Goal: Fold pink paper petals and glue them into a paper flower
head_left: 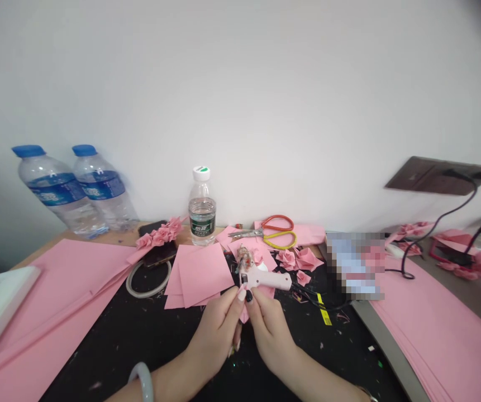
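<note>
left hand (pixel 217 329) and right hand (pixel 269 329) pinch paper (pixel 243 315) beside a glue gun (pixel 265 279).

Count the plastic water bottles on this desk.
3: one blue-capped bottle and a second blue-capped bottle at far left, one white-capped bottle mid-desk; others may be hidden.

The glue gun (pixel 267 278) is smooth white plastic and the pink paper sheets (pixel 200 276) look matt. The scissors (pixel 246 233) have shiny metal blades and glossy plastic handles, the bottle (pixel 202 215) is clear plastic, and the desk (pixel 123 238) is pale wood.
</note>
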Demonstrator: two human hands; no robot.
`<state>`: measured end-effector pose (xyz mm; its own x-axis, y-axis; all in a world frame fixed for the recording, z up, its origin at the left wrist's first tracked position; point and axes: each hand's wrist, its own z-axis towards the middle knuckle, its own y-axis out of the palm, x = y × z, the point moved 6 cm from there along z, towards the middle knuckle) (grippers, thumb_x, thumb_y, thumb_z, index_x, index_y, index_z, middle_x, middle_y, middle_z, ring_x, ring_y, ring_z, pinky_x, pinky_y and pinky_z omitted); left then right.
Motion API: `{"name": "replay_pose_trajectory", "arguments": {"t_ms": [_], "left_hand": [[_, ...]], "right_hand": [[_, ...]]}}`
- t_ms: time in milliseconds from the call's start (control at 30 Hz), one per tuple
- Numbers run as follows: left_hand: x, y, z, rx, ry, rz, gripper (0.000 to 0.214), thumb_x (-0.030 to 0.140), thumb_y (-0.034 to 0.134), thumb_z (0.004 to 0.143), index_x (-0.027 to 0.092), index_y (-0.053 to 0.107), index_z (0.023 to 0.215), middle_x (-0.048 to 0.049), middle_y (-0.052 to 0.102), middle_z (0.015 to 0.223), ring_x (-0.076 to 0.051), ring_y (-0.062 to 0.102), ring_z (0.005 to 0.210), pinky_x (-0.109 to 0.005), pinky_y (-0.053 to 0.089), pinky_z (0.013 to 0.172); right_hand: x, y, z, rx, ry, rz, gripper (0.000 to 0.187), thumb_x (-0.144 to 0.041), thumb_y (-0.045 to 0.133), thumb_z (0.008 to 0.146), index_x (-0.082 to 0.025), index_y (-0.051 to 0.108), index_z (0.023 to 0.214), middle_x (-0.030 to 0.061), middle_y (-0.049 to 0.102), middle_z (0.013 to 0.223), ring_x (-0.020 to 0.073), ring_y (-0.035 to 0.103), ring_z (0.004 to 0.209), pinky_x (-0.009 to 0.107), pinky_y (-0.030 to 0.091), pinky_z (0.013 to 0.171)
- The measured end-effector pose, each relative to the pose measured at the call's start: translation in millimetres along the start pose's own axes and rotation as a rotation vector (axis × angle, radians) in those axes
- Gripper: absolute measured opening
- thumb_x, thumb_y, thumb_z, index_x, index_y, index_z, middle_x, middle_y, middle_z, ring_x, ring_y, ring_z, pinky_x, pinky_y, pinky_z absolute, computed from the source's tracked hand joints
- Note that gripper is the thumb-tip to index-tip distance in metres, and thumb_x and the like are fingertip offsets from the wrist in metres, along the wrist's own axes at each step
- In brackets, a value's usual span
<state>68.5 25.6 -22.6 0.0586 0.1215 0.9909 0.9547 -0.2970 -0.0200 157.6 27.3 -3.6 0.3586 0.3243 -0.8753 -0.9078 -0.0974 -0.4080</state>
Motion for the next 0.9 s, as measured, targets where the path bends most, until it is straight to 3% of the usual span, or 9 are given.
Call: {"name": "replay_pose_trajectory", "arguments": {"t_ms": [100, 167, 300, 433, 667, 900], "left_hand": [[4, -3.2, 0, 0.03, 0.024, 0.045, 0.034, 0.046, 0.035, 0.089, 0.02, 0.041, 0.068, 0.01, 0.036, 0.039, -0.006, 0.033, 0.03, -0.016, 0.026, 0.032], [7, -4.8, 0, 0.037, 0.043, 0.07, 0.034, 0.045, 0.035, 0.089, 0.02, 0.04, 0.066, 0.0099, 0.035, 0.04, -0.006, 0.032, 0.031, -0.016, 0.025, 0.033], [9, -6.3, 1, 0.034, 0.076, 0.108, 0.033, 0.043, 0.034, 0.089, 0.02, 0.041, 0.066, 0.0096, 0.036, 0.041, -0.007, 0.034, 0.032, -0.017, 0.026, 0.034], [9, -6.8, 2, 0.038, 0.085, 0.12, 0.033, 0.042, 0.034, 0.09, 0.02, 0.042, 0.067, 0.0091, 0.037, 0.041, -0.007, 0.036, 0.033, -0.018, 0.028, 0.035], [7, -7.4, 3, 0.007, 0.06, 0.124, 0.034, 0.043, 0.033, 0.09, 0.02, 0.04, 0.065, 0.0092, 0.036, 0.039, -0.007, 0.034, 0.031, -0.018, 0.026, 0.034], [7, -6.1, 4, -0.026, 0.065, 0.12, 0.036, 0.044, 0.034, 0.089, 0.021, 0.038, 0.062, 0.0092, 0.034, 0.038, -0.008, 0.033, 0.031, -0.018, 0.026, 0.034]], "right_hand": [[-1, -5, 0, 0.01, 0.0, -0.005, 0.024, -0.024, 0.033, 0.094, -0.019, 0.046, 0.075, 0.0, 0.049, 0.064, 0.0136, 0.046, 0.057, 0.025, 0.039, 0.054], [-1, -9, 1, 0.031, -0.011, -0.006, 0.013, -0.022, 0.036, 0.092, -0.018, 0.049, 0.091, 0.0004, 0.052, 0.069, 0.0141, 0.05, 0.06, 0.025, 0.042, 0.057], [-8, -14, 1, 0.037, -0.114, -0.104, 0.031, -0.016, 0.04, 0.089, -0.02, 0.045, 0.12, 0.0048, 0.059, 0.088, 0.0172, 0.057, 0.076, 0.029, 0.046, 0.071], [-14, -16, 2, 0.015, -0.195, -0.19, 0.03, -0.012, 0.04, 0.088, -0.02, 0.049, 0.115, 0.0077, 0.061, 0.099, 0.0197, 0.057, 0.091, 0.031, 0.045, 0.08], [-11, -19, 8, -0.067, -0.16, -0.364, 0.012, -0.014, 0.041, 0.086, -0.018, 0.052, 0.089, 0.0042, 0.056, 0.079, 0.0178, 0.053, 0.071, 0.027, 0.041, 0.061], [-8, -15, 7, -0.172, -0.202, -0.362, 0.022, -0.016, 0.035, 0.09, -0.02, 0.042, 0.07, -0.0004, 0.048, 0.067, 0.0138, 0.045, 0.06, 0.025, 0.035, 0.056]]}}
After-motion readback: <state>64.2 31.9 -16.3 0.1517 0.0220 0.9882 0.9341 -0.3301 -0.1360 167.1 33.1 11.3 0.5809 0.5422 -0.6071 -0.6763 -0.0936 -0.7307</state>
